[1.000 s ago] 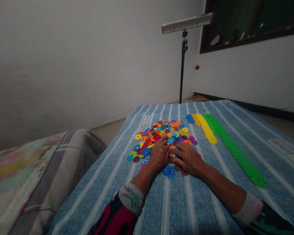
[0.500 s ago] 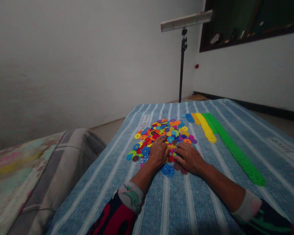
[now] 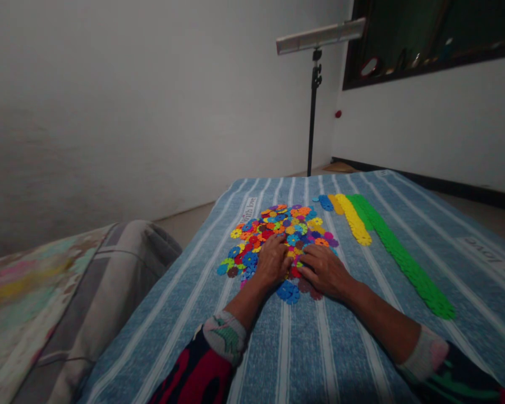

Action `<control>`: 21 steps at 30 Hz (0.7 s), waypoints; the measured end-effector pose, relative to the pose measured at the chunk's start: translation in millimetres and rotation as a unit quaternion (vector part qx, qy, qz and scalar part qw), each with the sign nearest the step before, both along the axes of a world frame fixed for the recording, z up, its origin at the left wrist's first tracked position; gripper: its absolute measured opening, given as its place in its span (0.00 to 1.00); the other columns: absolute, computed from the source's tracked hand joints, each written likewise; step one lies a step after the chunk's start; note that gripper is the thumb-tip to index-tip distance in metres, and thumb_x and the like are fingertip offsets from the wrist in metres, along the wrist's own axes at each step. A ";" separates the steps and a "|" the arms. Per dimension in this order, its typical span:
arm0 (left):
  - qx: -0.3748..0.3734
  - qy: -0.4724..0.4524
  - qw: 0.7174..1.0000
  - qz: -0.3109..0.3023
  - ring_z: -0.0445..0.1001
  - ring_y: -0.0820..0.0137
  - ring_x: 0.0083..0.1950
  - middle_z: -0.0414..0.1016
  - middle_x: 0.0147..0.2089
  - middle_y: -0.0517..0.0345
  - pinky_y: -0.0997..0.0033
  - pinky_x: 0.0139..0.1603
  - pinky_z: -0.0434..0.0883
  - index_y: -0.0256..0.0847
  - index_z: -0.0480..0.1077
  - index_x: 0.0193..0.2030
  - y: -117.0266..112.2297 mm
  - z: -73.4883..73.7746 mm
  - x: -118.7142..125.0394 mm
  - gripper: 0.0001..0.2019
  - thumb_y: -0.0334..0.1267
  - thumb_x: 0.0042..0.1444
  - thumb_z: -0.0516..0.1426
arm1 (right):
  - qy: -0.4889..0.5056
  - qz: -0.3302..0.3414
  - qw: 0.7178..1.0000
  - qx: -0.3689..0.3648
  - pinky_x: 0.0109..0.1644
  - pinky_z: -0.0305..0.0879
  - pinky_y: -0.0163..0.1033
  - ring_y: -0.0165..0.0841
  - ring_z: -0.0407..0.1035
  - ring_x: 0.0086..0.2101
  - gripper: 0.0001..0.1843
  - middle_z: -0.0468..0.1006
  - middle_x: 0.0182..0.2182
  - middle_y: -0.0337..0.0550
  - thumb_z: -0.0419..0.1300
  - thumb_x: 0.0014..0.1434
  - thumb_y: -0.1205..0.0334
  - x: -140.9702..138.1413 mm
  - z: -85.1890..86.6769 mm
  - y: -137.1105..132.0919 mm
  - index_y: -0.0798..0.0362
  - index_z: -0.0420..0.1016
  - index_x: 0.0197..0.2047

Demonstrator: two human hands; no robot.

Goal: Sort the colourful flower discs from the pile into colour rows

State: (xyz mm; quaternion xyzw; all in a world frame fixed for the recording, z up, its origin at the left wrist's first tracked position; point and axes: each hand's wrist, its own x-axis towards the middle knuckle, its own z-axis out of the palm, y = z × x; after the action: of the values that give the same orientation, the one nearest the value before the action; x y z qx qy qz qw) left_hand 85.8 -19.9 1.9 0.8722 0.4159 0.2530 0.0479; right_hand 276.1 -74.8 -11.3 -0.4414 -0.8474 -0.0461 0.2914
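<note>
A pile of flower-shaped plastic discs (image 3: 278, 223) in many colours lies loose on the striped blue cloth. My left hand (image 3: 273, 258) rests over the near middle of the pile, its fingers lying on the discs and the thumb apart from them. On the pile's near right side lies my right hand (image 3: 325, 270), palm down, its fingers stretched toward the left over the discs. Neither hand visibly grips a disc, though the undersides of the fingers are hidden. Blue discs (image 3: 288, 292) show between my wrists.
Right of the pile, discs sorted by colour form overlapping rows: a long green row (image 3: 408, 264), a shorter yellow row (image 3: 353, 219), and small orange and blue rows (image 3: 326, 203). A lamp on a black stand (image 3: 313, 112) rises behind the cloth-covered table (image 3: 185, 314). Fabric-draped furniture (image 3: 109, 280) stands left.
</note>
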 end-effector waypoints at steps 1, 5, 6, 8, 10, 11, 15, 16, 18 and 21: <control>0.001 -0.017 1.000 -0.005 0.67 0.56 0.63 0.72 0.60 0.44 0.46 0.66 0.61 0.40 0.72 0.34 0.0 0.2 -0.2 0.02 0.33 0.52 0.61 | 0.001 0.001 1.000 -0.001 0.48 0.60 0.44 0.38 0.67 0.41 0.10 0.75 0.38 0.47 0.56 0.66 0.60 -0.1 0.1 -0.2 0.53 0.77 0.36; -0.007 -0.072 0.997 -0.028 0.70 0.59 0.58 0.76 0.51 0.47 0.51 0.63 0.65 0.42 0.67 0.27 -2.6 3.7 0.6 0.06 0.32 0.51 0.61 | 0.000 -0.002 1.000 -0.010 0.48 0.60 0.44 0.38 0.67 0.41 0.11 0.75 0.37 0.47 0.55 0.67 0.60 -0.7 1.6 -1.0 0.53 0.77 0.37; -0.013 -0.083 0.996 -0.031 0.71 0.60 0.57 0.77 0.49 0.49 0.53 0.62 0.66 0.42 0.66 0.25 -3.6 4.9 0.9 0.08 0.32 0.50 0.61 | 0.000 -0.003 1.000 -0.012 0.48 0.60 0.44 0.38 0.67 0.41 0.11 0.75 0.37 0.47 0.56 0.67 0.60 -0.9 2.1 -1.1 0.53 0.77 0.37; -0.020 -0.101 0.994 -0.033 0.72 0.60 0.56 0.77 0.48 0.50 0.54 0.61 0.67 0.42 0.65 0.24 -5.2 6.7 1.0 0.09 0.31 0.50 0.61 | 0.001 -0.007 1.000 -0.013 0.48 0.60 0.44 0.38 0.67 0.41 0.11 0.75 0.37 0.47 0.56 0.67 0.60 -1.2 2.8 -0.9 0.54 0.76 0.37; -0.024 -0.115 0.992 -0.034 0.71 0.60 0.57 0.78 0.50 0.50 0.53 0.61 0.68 0.42 0.65 0.23 -5.8 7.3 0.4 0.09 0.32 0.50 0.61 | 0.007 -0.008 1.000 -0.012 0.48 0.59 0.43 0.38 0.67 0.42 0.10 0.75 0.38 0.47 0.56 0.67 0.60 -1.6 3.0 -0.4 0.54 0.76 0.36; -0.025 -0.121 0.992 -0.036 0.71 0.59 0.58 0.78 0.50 0.49 0.53 0.61 0.68 0.42 0.65 0.23 -5.6 7.2 -0.1 0.09 0.32 0.50 0.62 | 0.011 -0.007 1.000 -0.011 0.48 0.59 0.43 0.38 0.67 0.42 0.10 0.75 0.38 0.47 0.56 0.67 0.60 -1.8 3.0 0.0 0.54 0.76 0.37; -0.026 -0.135 0.989 -0.055 0.71 0.57 0.58 0.78 0.51 0.46 0.51 0.60 0.69 0.41 0.65 0.23 -3.8 5.4 -2.0 0.10 0.33 0.49 0.63 | 0.031 -0.004 0.999 -0.010 0.46 0.58 0.42 0.36 0.66 0.40 0.09 0.75 0.36 0.45 0.56 0.67 0.60 -3.2 4.0 0.9 0.54 0.74 0.38; -0.025 -0.134 0.989 -0.062 0.71 0.56 0.58 0.78 0.51 0.46 0.51 0.60 0.69 0.41 0.65 0.23 -3.5 5.2 -2.3 0.11 0.34 0.49 0.63 | 0.035 -0.007 0.999 -0.009 0.45 0.58 0.41 0.36 0.66 0.39 0.09 0.75 0.35 0.45 0.55 0.67 0.60 -3.8 4.7 1.0 0.54 0.73 0.37; -0.021 -0.133 0.988 -0.072 0.71 0.56 0.58 0.78 0.51 0.46 0.50 0.60 0.68 0.41 0.65 0.23 -3.5 5.4 -2.8 0.12 0.37 0.50 0.64 | 0.042 -0.008 0.999 -0.005 0.44 0.57 0.41 0.36 0.66 0.38 0.09 0.74 0.34 0.44 0.55 0.68 0.61 -5.2 6.2 0.9 0.54 0.72 0.35; -0.013 -0.128 0.988 -0.080 0.71 0.57 0.58 0.78 0.51 0.47 0.50 0.61 0.68 0.41 0.66 0.24 -5.2 6.8 -3.3 0.12 0.39 0.50 0.64 | 0.048 0.004 0.999 0.006 0.43 0.56 0.40 0.35 0.65 0.37 0.09 0.74 0.32 0.43 0.55 0.67 0.64 -7.2 7.3 1.1 0.53 0.71 0.34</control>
State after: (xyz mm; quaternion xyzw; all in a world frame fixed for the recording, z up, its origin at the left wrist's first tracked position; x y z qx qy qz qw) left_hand 82.5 -25.1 8.7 0.8625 0.3384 0.3522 0.1324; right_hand 268.9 -73.7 -4.1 -0.4383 -0.8338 -0.0288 0.3344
